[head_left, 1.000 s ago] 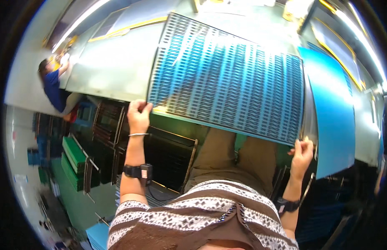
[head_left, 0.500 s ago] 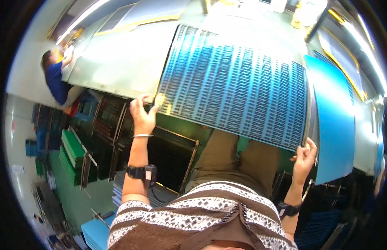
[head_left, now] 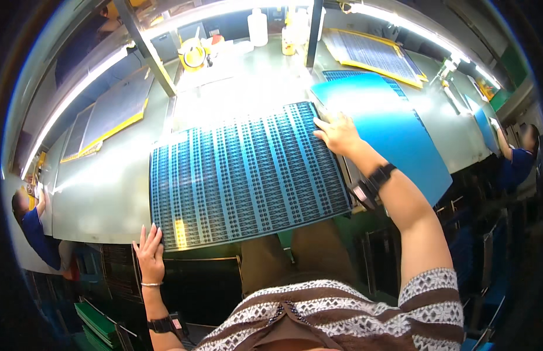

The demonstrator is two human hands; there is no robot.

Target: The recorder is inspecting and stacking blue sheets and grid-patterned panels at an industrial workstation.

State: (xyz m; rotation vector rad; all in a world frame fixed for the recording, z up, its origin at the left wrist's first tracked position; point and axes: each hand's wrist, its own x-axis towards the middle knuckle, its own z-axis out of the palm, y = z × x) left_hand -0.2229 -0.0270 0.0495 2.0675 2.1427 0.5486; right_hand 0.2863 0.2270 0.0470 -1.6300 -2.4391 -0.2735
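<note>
A large blue panel with rows of dark repeating pattern [head_left: 248, 175] lies on the pale worktop, its near edge reaching past the table's front edge. My left hand [head_left: 148, 254] rests against its near left corner, fingers stretched out. Over at the far right corner, my right hand [head_left: 340, 134] touches the panel's edge with extended fingers. A plain blue sheet [head_left: 388, 128] lies just beyond that hand, partly covering another patterned panel [head_left: 342, 75].
Yellow-edged patterned panels lie at the far left [head_left: 113, 114] and far right [head_left: 374, 55]. White bottles [head_left: 257, 28] and a yellow tape roll [head_left: 192, 54] stand at the back. Metal posts [head_left: 144, 47] rise from the bench. Co-workers [head_left: 34, 231] sit on both sides; green boards [head_left: 99, 324] are stacked lower left.
My right hand has moved from the panel's near right corner to its far right corner. My left hand's fingers have straightened at the left side. The whole view has shifted.
</note>
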